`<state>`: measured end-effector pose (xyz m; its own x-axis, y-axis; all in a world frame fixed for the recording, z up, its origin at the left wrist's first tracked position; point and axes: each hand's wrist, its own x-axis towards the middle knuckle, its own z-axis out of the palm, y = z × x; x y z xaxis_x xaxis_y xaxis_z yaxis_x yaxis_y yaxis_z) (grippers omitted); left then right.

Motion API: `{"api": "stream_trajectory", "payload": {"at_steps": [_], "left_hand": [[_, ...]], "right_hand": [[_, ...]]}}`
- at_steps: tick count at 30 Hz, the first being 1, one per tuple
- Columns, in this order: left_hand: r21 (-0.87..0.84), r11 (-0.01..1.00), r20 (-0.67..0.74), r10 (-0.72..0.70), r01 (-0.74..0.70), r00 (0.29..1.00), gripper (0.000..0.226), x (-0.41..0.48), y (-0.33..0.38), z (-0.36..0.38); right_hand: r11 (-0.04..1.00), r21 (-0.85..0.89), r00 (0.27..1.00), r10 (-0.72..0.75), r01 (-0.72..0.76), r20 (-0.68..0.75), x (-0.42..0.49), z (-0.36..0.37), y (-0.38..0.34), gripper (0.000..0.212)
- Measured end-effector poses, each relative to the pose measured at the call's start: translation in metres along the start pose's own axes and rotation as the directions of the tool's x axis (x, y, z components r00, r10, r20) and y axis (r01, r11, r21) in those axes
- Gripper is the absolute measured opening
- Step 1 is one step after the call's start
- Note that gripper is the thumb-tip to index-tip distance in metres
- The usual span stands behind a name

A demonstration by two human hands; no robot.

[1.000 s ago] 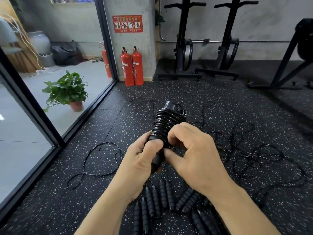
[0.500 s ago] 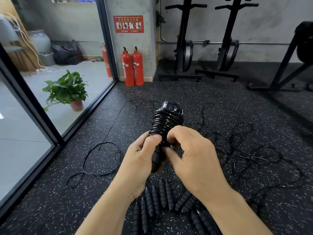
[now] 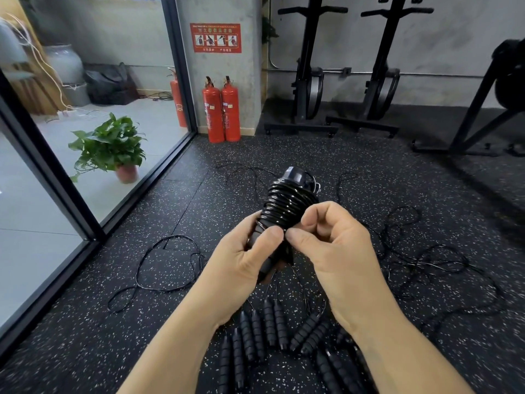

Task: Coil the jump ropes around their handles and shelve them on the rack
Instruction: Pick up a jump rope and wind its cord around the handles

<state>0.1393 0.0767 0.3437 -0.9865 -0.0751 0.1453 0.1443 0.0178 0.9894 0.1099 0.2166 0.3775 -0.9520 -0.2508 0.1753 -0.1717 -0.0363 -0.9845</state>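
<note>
Left hand (image 3: 241,260) grips coiled jump rope (image 3: 287,200); right hand (image 3: 335,245) pinches the same rope. Slack pinch likely lets springy coils unwind.

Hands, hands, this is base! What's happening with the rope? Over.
Left hand grips the coiled jump rope; right hand pinches its cord. Spare handles, loose cords on floor, none in the way.

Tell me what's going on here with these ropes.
A person is winding up a rope. The left hand grips the coiled jump rope at its lower end while the right hand pinches the cord at the coil. Other handles lie on the floor below, their cords sprawled loose.
</note>
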Motion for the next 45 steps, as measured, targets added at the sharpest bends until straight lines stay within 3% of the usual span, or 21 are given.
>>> {"api": "stream_trajectory", "payload": {"at_steps": [2, 6, 11, 14, 17, 19, 23, 26, 30, 33, 40, 45], "left_hand": [[0.086, 0.996, 0.022, 0.024, -0.026, 0.999, 0.038, -0.001, 0.0, 0.001], [0.053, 0.998, 0.061, 0.032, -0.036, 0.998, 0.031, 0.001, 0.006, 0.005], [-0.001, 1.0, 0.134, 0.011, -0.011, 0.991, 0.019, 0.001, 0.017, 0.006], [-0.011, 1.0, 0.167, -0.011, 0.013, 0.986, 0.024, 0.001, 0.02, 0.004], [0.028, 0.999, 0.194, -0.026, 0.021, 0.981, 0.033, -0.003, 0.021, 0.003], [0.05, 0.998, 0.188, -0.043, 0.034, 0.981, 0.035, -0.006, 0.019, 0.003], [0.055, 0.992, 0.152, -0.12, 0.113, 0.981, 0.035, -0.008, 0.016, 0.0], [-0.001, 0.984, 0.159, -0.173, 0.175, 0.972, 0.041, -0.009, 0.017, -0.003], [-0.042, 0.975, 0.134, -0.212, 0.22, 0.968, 0.05, -0.01, 0.014, -0.006], [-0.064, 0.974, 0.132, -0.209, 0.219, 0.969, 0.051, -0.011, 0.011, -0.006], [0.026, 0.972, 0.17, -0.235, 0.234, 0.957, 0.055, -0.011, 0.005, 0.0], [0.147, 0.969, 0.108, -0.216, 0.2, 0.97, 0.059, -0.009, 0.001, 0.004]], "right_hand": [[0.998, 0.052, 0.998, 0.048, -0.046, -0.043, -0.001, 0.001, -0.001, 0.023], [0.996, 0.09, 0.984, -0.009, 0.026, -0.18, -0.007, 0.008, -0.004, 0.035], [0.958, -0.164, 0.951, -0.26, 0.233, -0.168, -0.011, 0.006, -0.007, 0.04], [0.845, -0.358, 0.879, -0.462, 0.396, -0.118, -0.013, 0.005, -0.006, 0.04], [0.738, -0.459, 0.821, -0.57, 0.495, -0.029, -0.008, 0.001, -0.01, 0.035], [0.708, -0.502, 0.837, -0.544, 0.497, 0.063, -0.002, -0.004, -0.013, 0.029], [0.849, -0.342, 0.915, -0.389, 0.402, 0.111, 0.005, -0.005, -0.015, 0.044], [0.881, -0.258, 0.918, -0.385, 0.397, 0.099, 0.006, -0.001, -0.012, 0.039], [0.863, -0.327, 0.922, -0.343, 0.386, 0.181, 0.009, -0.002, -0.012, 0.027], [0.882, -0.296, 0.925, -0.313, 0.367, 0.215, 0.011, -0.004, -0.015, 0.03], [0.756, -0.53, 0.907, -0.202, 0.384, 0.369, 0.015, -0.01, -0.016, 0.025], [0.7, -0.583, 0.903, -0.229, 0.413, 0.365, 0.015, -0.013, -0.01, 0.028]]}}
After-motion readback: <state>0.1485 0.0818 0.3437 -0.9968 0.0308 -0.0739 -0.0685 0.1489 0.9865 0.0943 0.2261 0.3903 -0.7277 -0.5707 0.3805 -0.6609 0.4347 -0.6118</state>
